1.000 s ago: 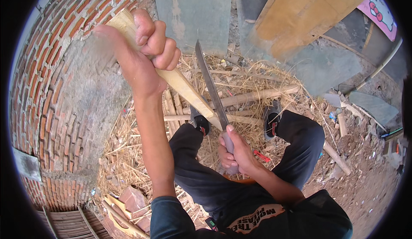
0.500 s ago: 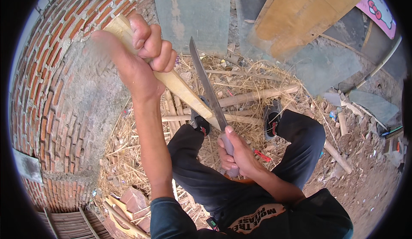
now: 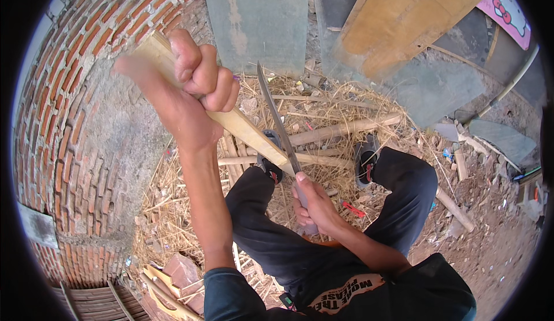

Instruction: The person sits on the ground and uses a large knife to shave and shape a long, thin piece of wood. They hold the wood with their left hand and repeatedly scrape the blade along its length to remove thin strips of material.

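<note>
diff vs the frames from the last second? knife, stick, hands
Little moved. The knife blade tip edged slightly left and up along the pale wooden stick. The left hand crept slightly left, still gripping the stick's upper end. The right hand stayed closed on the knife handle. Legs, straw and brick wall unchanged.

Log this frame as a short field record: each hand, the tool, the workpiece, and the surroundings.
left hand: left hand raised, fist closed around the upper end of the bamboo strip
right hand: right hand grips the knife handle, thumb lying along it
tool: long knife, blade pointing up and away, lying against the strip's edge
workpiece: pale flat strip, slanting down from the left hand toward the knees
posture: seated, legs in dark trousers apart
ground: dry straw and bamboo poles
left side: curved brick wall
</note>
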`<state>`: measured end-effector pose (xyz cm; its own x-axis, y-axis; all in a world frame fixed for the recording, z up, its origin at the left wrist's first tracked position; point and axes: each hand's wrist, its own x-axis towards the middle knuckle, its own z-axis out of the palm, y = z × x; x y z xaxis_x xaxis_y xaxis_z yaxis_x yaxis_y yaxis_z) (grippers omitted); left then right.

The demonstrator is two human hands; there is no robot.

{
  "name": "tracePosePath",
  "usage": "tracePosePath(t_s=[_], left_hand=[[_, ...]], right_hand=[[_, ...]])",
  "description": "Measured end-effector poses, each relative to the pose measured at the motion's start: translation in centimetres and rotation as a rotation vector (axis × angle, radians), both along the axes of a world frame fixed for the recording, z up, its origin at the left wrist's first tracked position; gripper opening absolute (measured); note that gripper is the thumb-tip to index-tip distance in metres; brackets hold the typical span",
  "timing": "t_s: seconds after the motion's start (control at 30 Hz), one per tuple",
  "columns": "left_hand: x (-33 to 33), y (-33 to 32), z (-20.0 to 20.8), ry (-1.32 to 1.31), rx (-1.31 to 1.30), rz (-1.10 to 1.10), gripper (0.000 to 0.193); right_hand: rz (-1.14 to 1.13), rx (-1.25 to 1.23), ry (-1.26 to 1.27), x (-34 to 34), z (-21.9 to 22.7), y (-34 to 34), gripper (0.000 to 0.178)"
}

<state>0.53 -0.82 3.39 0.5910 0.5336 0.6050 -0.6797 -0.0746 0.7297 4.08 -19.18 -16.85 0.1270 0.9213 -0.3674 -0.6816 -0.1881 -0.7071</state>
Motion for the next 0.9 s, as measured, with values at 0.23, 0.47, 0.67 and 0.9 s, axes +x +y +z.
tracePosePath(t_s=[0.23,0.47,0.67,0.9], left_hand=[[-0.3,-0.4,0.0,-0.017,0.004,-0.021,0.062],[-1.4,-0.3,-0.1,-0.048,0.015,-0.053,0.061],[-2.3,-0.4,-0.2,-0.056,0.007,-0.011,0.061],[-2.3,-0.3,-0.3,-0.020,-0.008,0.211,0.061]], right_hand=[[-0.032,-0.010,0.028,-0.4,-1.4,0.3,0.049],[-0.001,-0.119,0.065,-0.2,-3.0,-0.1,0.050],[-0.138,0.024,-0.137,-2.6,-4.2,0.5,0.047],[-0.096,-0.282,-0.034,-1.7,-13.8,-0.1,0.047]])
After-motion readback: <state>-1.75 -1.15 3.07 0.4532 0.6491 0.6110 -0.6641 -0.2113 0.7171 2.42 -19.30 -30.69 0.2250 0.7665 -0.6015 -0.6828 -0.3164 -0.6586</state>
